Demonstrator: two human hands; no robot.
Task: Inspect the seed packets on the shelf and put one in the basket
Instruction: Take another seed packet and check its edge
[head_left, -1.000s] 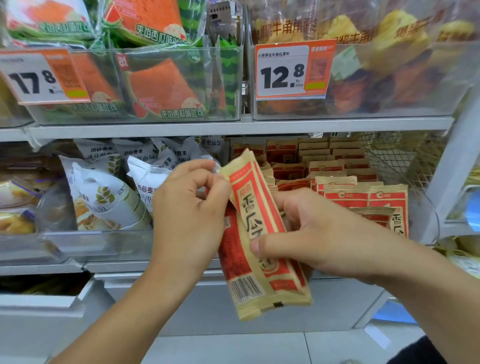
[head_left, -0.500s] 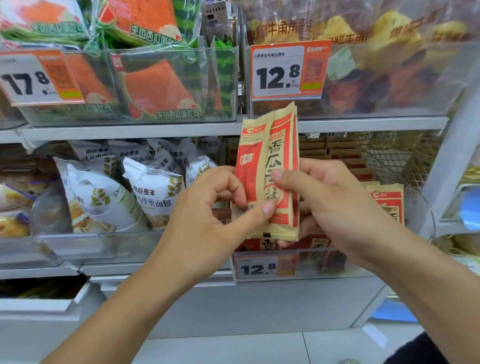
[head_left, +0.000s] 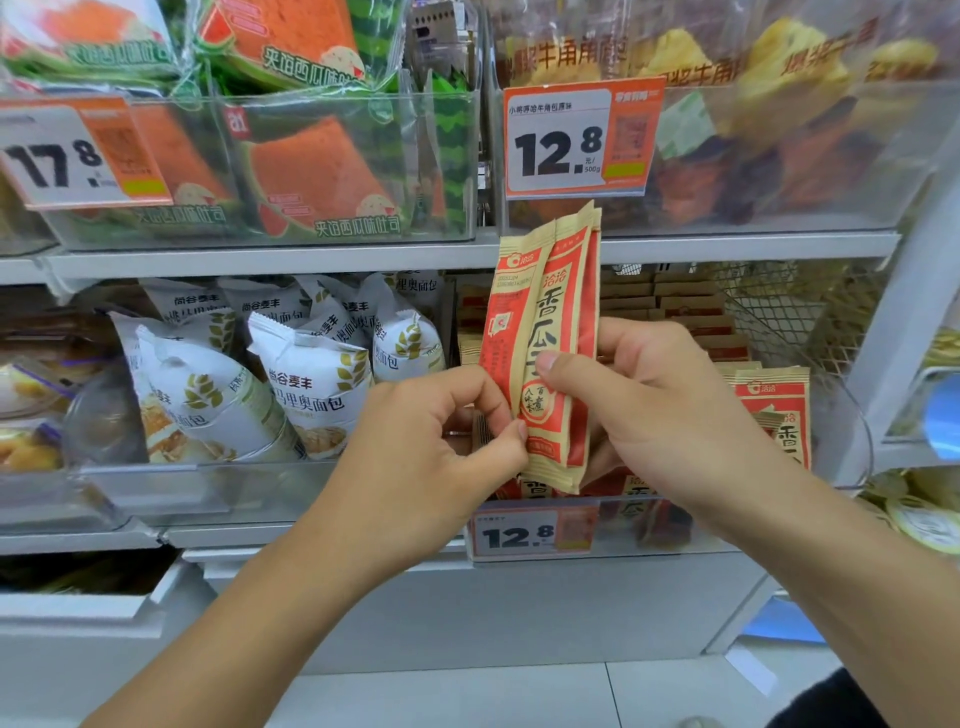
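Two red and tan seed packets (head_left: 545, 322) stand upright in front of the middle shelf, one overlapping the other. My right hand (head_left: 654, 410) grips them from the right, thumb across the front. My left hand (head_left: 441, 441) pinches their lower left edge between thumb and fingers. More seed packets of the same kind (head_left: 774, 415) lie stacked in the clear bin behind my hands, above a 12.8 price tag (head_left: 530, 535). No basket is in view.
White bread bags (head_left: 311, 384) fill the bin to the left. Watermelon-print toast packs (head_left: 322, 171) and pastry bags (head_left: 779, 104) sit on the shelf above, with price tags 17.8 and 12.8. A wire mesh divider (head_left: 800, 312) stands at the right. Pale floor tiles lie below.
The packets went from tilted and low, with the barcode side showing, to upright and higher with the front facing me. My left hand shifted to their lower left edge.
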